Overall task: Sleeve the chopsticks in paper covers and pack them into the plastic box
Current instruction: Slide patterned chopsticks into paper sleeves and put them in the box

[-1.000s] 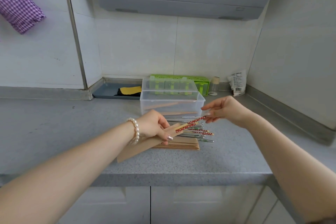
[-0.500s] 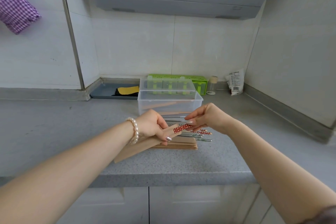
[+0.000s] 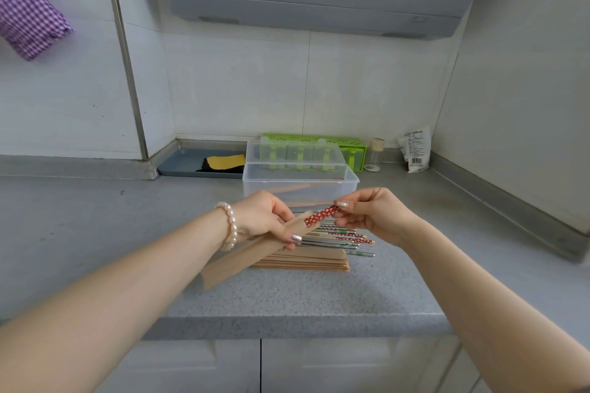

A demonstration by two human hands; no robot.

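On the grey counter [image 3: 319, 293] the left hand [image 3: 266, 217] grips a brown paper sleeve [image 3: 255, 254], its fingers curled round the open end. The right hand [image 3: 372, 212] pinches the red flowered end of a chopstick [image 3: 321, 215] already partly inside it. Beneath lie stacked paper covers [image 3: 306, 262] and loose chopsticks [image 3: 341, 239]. Behind stands the open clear plastic box [image 3: 348, 183], holding sleeved pairs.

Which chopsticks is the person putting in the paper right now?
Look just in front of the clear plastic box on the grey counter. Between the left hand and right hand, the red flowered chopsticks poke from a brown paper cover, lifted above the loose ones.
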